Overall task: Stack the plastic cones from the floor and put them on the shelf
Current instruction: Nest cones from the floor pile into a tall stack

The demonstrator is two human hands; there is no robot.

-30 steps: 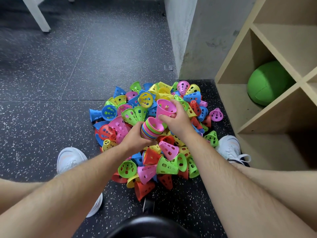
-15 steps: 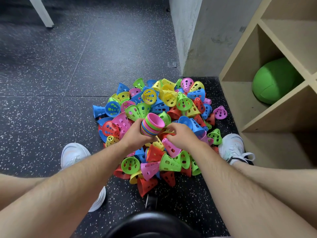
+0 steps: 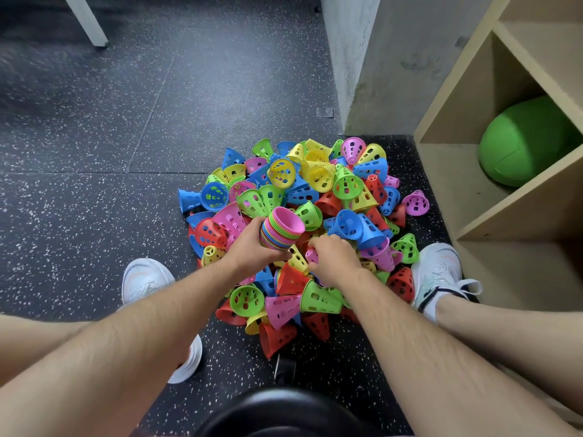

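At centre frame, the left hand (image 3: 252,247) has its fingers wrapped round the nested stack (image 3: 279,228), held tilted just above the pile of cones (image 3: 315,190) on the floor (image 3: 126,121). The right hand (image 3: 334,263), just beside it, has its fingers curled round a pink cone (image 3: 311,256) at the near side of the pile.

We judge three risks:
- The stack leans toward the upper right, so a slack grip, or a hard push when the next cone goes on, could let the top cones slide off and scatter.
- The pink cone lies wedged among its neighbours. Lifting it could drag others along or roll them toward the white shoes (image 3: 145,279) at lower left and right.
- A cone entering crooked could jam instead of seating.

The shelf (image 3: 517,212) at the right edge holds no cones that we can see, only a green ball (image 3: 530,143) in one compartment, so the task appears far from done.

Several things are hidden from us:
- The right fingertips and most of the pink cone sit under the back of the hand.
- The lower part of the stack is inside the left palm, so its count is unreadable.
- Some cones are buried in the pile.
- The shelf's upper and far compartments are cut off by the frame.
- A dark round object (image 3: 284,414) at bottom centre is only partly in view.
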